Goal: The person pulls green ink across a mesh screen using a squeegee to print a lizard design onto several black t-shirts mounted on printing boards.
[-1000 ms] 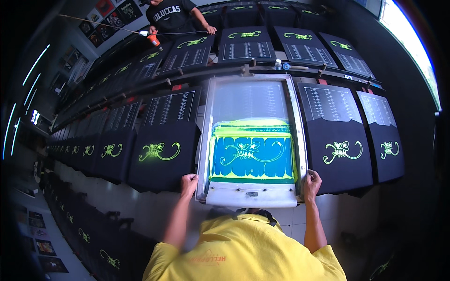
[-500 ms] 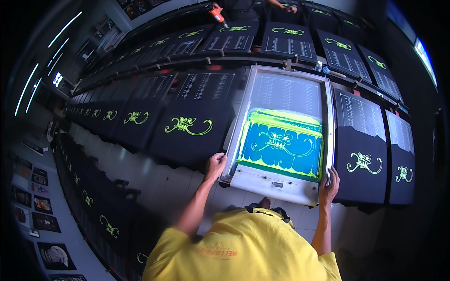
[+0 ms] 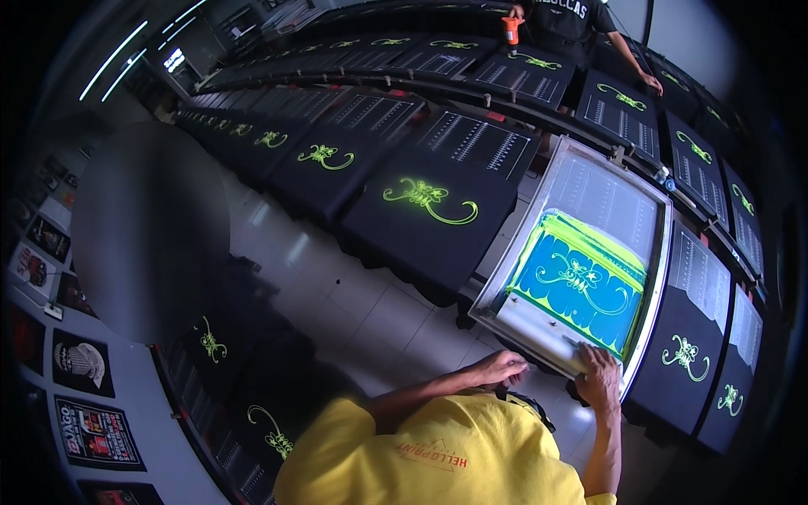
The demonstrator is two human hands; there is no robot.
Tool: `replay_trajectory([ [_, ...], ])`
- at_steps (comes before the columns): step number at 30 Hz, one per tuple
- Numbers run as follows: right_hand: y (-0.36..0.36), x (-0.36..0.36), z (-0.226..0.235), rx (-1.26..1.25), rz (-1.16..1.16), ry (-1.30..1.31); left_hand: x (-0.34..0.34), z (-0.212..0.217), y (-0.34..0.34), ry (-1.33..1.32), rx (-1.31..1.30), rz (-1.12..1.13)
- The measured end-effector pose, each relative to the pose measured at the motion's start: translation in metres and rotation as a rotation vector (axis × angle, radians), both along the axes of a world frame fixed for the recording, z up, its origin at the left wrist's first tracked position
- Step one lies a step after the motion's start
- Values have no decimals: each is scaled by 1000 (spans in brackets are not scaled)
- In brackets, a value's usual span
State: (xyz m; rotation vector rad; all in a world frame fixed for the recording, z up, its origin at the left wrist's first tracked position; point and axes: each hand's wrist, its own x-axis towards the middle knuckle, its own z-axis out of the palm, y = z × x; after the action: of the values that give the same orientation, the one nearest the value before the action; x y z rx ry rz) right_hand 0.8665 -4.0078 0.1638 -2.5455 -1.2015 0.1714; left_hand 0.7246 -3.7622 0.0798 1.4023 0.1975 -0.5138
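A screen-printing frame (image 3: 659, 278) lies slanted on the near row of boards. Its mesh bears a blue stencil area (image 3: 551, 273) with a floral scroll design, edged by bright yellow-green ink (image 3: 589, 238). A pale bar (image 3: 539, 320) with screw heads spans the frame's near end. My right hand (image 3: 598, 379) rests on this end by the near right corner, its fingers stretched out. Apart from the frame, my left hand (image 3: 501, 369) hangs before my body, fingers curled together, with nothing visible in them.
A black fabric piece (image 3: 412, 223) with a yellow-green scroll print lies left of the frame; another printed piece (image 3: 686, 353) lies right. Across the rows a person (image 3: 572, 21) holds an orange heat gun (image 3: 512, 32). A dark blurred shape (image 3: 151, 236) fills the left side.
My left hand has let go of the frame's left side and drawn back toward my body. My right hand has shifted from the right side onto the near end. The view has turned.
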Motion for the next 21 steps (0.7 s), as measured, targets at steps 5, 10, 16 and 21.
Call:
replay_trajectory([
  [5, 24, 18, -2, -153, -99, -101, 20, -41, -39, 186, -224, 49],
  [10, 14, 8, -20, -198, -97, -147, 32, -34, -44, 248, -262, 64],
  [16, 11, 7, -23, -76, -134, -178, 33, -35, -38, 306, -231, 85],
  [21, 27, 67, -23, -7, -142, -292, 28, -41, -36, 292, -351, 69],
])
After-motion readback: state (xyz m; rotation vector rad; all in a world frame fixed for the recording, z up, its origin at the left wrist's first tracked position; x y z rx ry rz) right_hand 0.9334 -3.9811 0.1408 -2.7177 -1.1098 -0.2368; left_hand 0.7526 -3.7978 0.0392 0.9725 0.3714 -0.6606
